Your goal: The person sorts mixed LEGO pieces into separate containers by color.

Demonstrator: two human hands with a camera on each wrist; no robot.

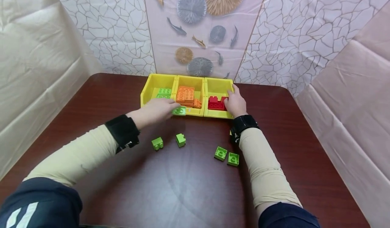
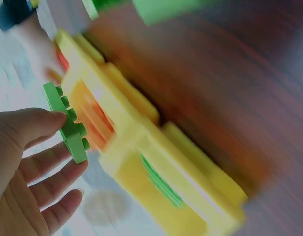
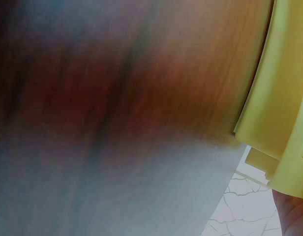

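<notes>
My left hand [image 1: 161, 108] pinches a flat green toy building brick [image 2: 68, 123] between thumb and fingers, studs showing. It hovers at the front of a yellow three-compartment bin [image 1: 195, 112]. Green bricks [image 1: 164, 92] lie in the left compartment, orange bricks [image 1: 186, 94] in the middle and red bricks [image 1: 215, 103] in the right. At the bin's right end, my right hand [image 1: 236, 102] holds the side wall, thumb side inside by the red bricks, a finger along the rim. Most of that hand is hidden in the right wrist view.
Two small green bricks [image 1: 157, 143] [image 1: 181, 140] lie on the brown table [image 1: 189, 194] before the bin. Two more green bricks [image 1: 220, 153] [image 1: 233, 159] lie studs down, left of the right forearm. Beside the right wrist, another is mostly hidden. Cloth walls [image 1: 112, 28] enclose the table.
</notes>
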